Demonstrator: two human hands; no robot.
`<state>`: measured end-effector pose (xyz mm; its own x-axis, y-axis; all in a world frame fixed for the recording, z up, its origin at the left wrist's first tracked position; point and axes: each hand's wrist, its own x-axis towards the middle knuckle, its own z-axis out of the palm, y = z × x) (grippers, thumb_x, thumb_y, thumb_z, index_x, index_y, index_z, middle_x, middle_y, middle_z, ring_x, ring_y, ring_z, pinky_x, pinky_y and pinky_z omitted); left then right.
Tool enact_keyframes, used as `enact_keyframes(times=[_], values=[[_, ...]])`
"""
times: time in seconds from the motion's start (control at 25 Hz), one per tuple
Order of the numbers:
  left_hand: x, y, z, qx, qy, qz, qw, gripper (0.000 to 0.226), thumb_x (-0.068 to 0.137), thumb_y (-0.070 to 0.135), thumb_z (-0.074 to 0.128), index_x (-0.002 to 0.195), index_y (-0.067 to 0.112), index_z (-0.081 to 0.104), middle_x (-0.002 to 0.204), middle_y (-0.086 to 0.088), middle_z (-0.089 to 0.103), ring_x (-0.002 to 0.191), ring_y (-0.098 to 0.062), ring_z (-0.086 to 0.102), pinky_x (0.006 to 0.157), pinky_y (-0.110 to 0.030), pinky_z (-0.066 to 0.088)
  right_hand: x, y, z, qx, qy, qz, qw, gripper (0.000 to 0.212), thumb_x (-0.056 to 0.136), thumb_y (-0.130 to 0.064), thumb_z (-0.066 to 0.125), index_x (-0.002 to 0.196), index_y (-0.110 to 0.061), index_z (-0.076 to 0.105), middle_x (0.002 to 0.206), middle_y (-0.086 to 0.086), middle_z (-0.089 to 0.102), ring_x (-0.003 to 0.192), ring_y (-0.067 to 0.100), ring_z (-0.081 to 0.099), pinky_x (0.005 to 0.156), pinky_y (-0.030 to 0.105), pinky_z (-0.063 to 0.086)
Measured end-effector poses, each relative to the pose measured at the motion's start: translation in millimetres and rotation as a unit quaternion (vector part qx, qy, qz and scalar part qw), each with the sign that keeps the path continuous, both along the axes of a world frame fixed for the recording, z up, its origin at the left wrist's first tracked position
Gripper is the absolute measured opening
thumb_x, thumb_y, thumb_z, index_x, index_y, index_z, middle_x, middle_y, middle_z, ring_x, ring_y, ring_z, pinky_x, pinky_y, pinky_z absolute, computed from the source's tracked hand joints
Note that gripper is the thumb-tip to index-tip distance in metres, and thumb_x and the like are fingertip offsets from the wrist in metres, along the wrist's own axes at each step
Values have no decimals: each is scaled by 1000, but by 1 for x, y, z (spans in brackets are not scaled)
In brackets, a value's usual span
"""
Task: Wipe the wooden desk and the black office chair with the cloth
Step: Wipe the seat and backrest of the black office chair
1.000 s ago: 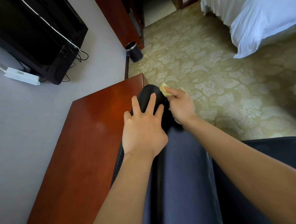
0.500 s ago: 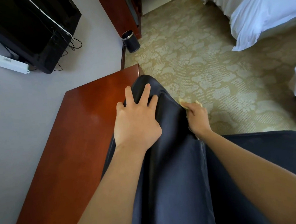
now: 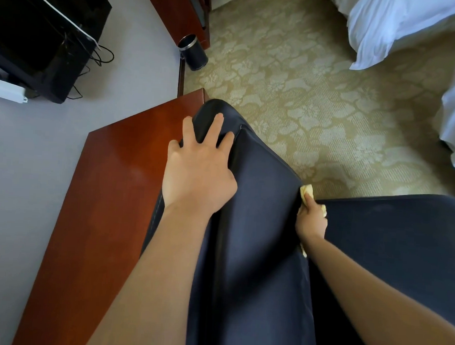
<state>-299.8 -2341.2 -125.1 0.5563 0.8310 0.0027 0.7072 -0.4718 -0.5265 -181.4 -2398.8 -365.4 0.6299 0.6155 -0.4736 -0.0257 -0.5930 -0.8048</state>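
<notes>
The black office chair (image 3: 260,227) fills the lower middle, its backrest top pushed against the reddish wooden desk (image 3: 108,191) on the left. My left hand (image 3: 197,167) lies on the top of the backrest with fingers spread and fairly straight. My right hand (image 3: 311,217) grips a small yellow cloth (image 3: 306,190) against the right side of the backrest, low down where it meets the seat. Only bits of the cloth show around my fingers.
A black waste bin (image 3: 193,51) stands on the patterned carpet (image 3: 293,83) beyond the desk's far corner. A black TV (image 3: 40,33) with cables and a white box hangs on the wall at left. White bedding (image 3: 416,32) lies at upper right.
My right hand has slid the cloth from the top of the backrest down its right side toward me. My left hand stays on the chair's top.
</notes>
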Motion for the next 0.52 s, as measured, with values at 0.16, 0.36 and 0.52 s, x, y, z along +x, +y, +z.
enact_keyframes(times=[0.16, 0.36, 0.52], values=[[6, 14, 3, 5, -5, -18, 1000, 60, 89, 35, 41, 147, 27, 25, 160, 2, 6, 141, -40, 10, 102, -49, 31, -33, -48, -3, 63, -24, -33, 997, 45, 96, 2, 37, 134, -16, 53, 112, 18, 58, 101, 41, 50, 92, 44, 37], [26, 28, 4, 26, -19, -73, 997, 57, 87, 35, 46, 142, 21, 37, 157, -3, 20, 143, -37, 14, 109, -52, 22, -59, -89, 11, 137, -1, -64, 989, 49, 93, 8, 44, 131, -22, 53, 137, 4, 52, 106, 31, 47, 99, 43, 37], [30, 22, -1, 31, -38, -95, 994, 53, 90, 33, 45, 141, 17, 41, 156, -9, 23, 144, -35, 11, 112, -52, 16, -77, -121, 31, 226, 3, -29, 974, 61, 88, 13, 51, 122, -38, 52, 133, -19, 46, 114, 25, 45, 98, 48, 41]])
